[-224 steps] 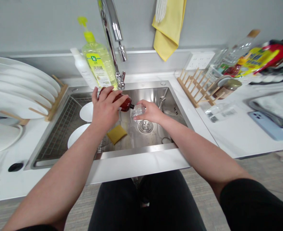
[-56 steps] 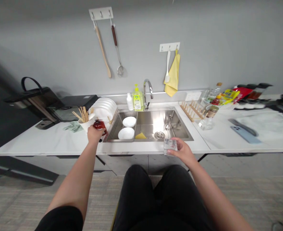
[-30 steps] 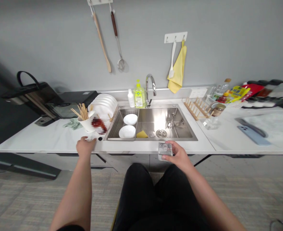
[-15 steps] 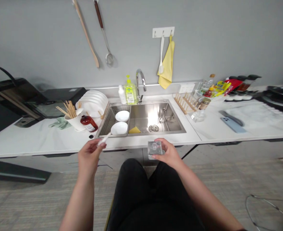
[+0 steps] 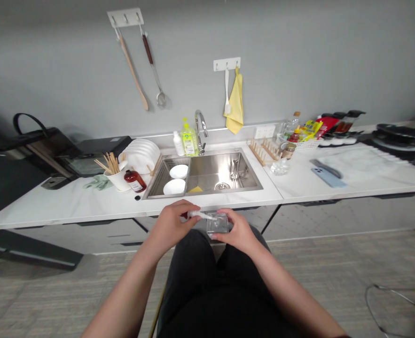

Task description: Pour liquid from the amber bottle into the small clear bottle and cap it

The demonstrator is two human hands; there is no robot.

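Observation:
My left hand [image 5: 172, 223] pinches a thin white stick [image 5: 203, 215] in front of my body, just below the counter's front edge. The stick's far end reaches the top of a small clear glass container [image 5: 217, 224], which my right hand [image 5: 237, 230] holds. Whether the stick goes inside the glass is hard to tell. A dark red bottle with a white label [image 5: 133, 181] stands on the counter left of the sink, well away from both hands. A small black round cap [image 5: 137, 197] lies near it.
A steel sink [image 5: 207, 197] holds a wire rack with white bowls [image 5: 174, 187] and a yellow sponge [image 5: 195, 189]. Stacked white plates [image 5: 140, 157], a cup of wooden sticks [image 5: 117, 180], a faucet [image 5: 200, 126] and a wooden plate rack [image 5: 263, 152] surround it.
My left hand has moved right with the white stick, from beside the sink's corner to the glass. The right hand still holds the glass, and the view has shifted slightly.

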